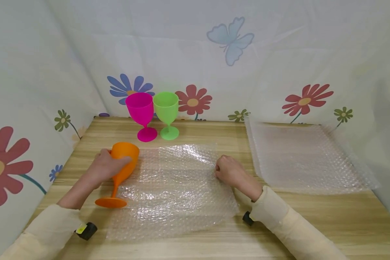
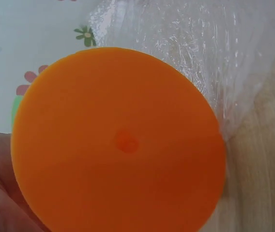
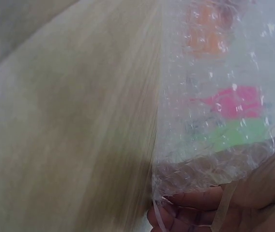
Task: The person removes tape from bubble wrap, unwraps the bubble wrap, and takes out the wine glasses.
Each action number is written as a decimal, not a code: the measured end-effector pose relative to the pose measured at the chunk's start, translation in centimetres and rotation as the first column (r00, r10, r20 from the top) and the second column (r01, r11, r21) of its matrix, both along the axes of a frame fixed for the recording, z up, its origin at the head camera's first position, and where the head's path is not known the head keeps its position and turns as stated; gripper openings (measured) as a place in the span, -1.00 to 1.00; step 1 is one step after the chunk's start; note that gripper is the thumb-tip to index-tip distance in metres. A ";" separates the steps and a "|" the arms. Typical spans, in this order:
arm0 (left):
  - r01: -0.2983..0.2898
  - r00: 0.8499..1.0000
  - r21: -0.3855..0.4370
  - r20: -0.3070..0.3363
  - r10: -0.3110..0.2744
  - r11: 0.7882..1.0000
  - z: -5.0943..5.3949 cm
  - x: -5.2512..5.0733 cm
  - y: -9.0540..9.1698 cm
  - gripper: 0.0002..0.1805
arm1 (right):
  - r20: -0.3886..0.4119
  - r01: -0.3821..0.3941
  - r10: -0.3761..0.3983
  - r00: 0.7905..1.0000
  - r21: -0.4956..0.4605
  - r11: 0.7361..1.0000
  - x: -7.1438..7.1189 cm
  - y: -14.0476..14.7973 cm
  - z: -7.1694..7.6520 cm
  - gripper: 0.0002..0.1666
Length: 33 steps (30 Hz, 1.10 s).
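My left hand (image 1: 105, 167) grips the bowl of an orange plastic goblet (image 1: 125, 172), which tilts with its rim up and away and its round foot toward me. That foot (image 2: 118, 111) fills much of the left wrist view and hides most of the hand. Beside the goblet, a clear sheet of bubble wrap (image 1: 178, 191) spreads over the middle of the table. At the sheet's right edge, my right hand (image 1: 231, 172) pinches the wrap. In the right wrist view its curled fingers (image 3: 190, 215) hold the bubble wrap (image 3: 215, 169), and the goblets' colours show through.
Upright at the back stand a pink goblet (image 1: 141, 110) and a light green goblet (image 1: 167, 108), side by side. More bubble wrap (image 1: 305, 159) lies on the right of the wooden table (image 1: 208, 242). A flower-printed cloth (image 1: 182, 47) hangs behind and at the sides.
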<state>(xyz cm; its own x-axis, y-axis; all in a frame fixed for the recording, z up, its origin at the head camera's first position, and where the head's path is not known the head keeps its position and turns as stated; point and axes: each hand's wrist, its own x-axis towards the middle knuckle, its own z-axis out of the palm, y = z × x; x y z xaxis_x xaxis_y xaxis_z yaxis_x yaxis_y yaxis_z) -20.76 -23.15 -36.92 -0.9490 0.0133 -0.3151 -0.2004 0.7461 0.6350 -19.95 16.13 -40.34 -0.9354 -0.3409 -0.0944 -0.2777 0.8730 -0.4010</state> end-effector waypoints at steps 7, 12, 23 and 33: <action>0.027 0.999 0.003 -0.033 -0.027 1.000 0.3 0.3 -0.2 -0.15 | -0.014 -0.010 0.010 1.000 0.007 1.000 0.0 0.0 0.0 -0.36; 0.037 0.999 -0.006 -0.018 -0.037 0.999 0.4 0.4 -0.2 -0.10 | -0.014 0.001 -0.001 1.000 0.023 1.000 0.1 -0.1 0.0 -0.38; 0.016 1.000 -0.017 0.005 -0.016 1.000 0.5 0.4 -0.1 0.08 | -0.017 0.040 -0.039 0.999 0.059 0.997 0.2 -0.3 0.0 -0.46; -0.047 0.998 0.102 -0.031 0.051 0.994 1.5 0.3 0.1 0.19 | -0.039 0.030 -0.027 0.999 0.077 0.997 0.4 -0.4 0.0 -0.47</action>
<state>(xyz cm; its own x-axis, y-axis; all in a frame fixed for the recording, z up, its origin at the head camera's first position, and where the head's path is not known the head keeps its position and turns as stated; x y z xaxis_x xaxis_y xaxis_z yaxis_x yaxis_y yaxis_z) -20.44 -23.07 -35.43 -0.9593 -0.0032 -0.2824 -0.2123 0.6677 0.7135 -19.57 15.68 -40.31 -0.9481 -0.3067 -0.0838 -0.2656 0.9090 -0.3213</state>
